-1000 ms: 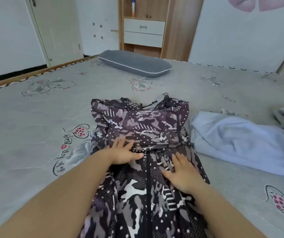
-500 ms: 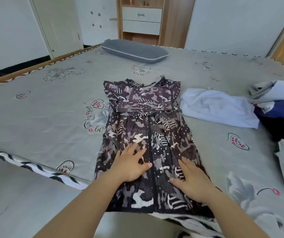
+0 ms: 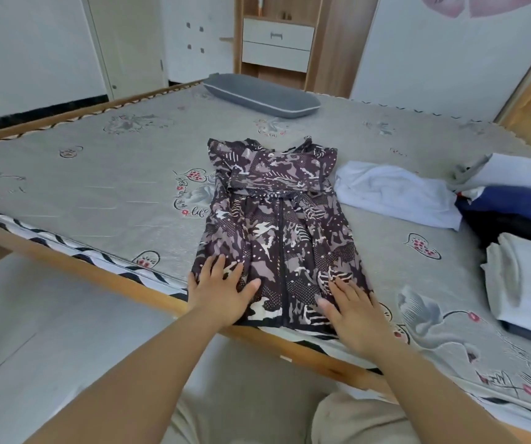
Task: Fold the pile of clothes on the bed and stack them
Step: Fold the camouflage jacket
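A home bedroom: a wide bed [image 3: 97, 187] with a grey pillow [image 3: 261, 96], wooden drawers [image 3: 278, 43] behind.

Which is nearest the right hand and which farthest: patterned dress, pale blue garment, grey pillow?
From the right hand:
1. Patterned dress, under its fingers.
2. Pale blue garment, farther up the bed, to the right.
3. Grey pillow, at the far edge.

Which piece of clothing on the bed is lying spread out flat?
The dark patterned dress, under both hands; the light blue garment beside it is crumpled.
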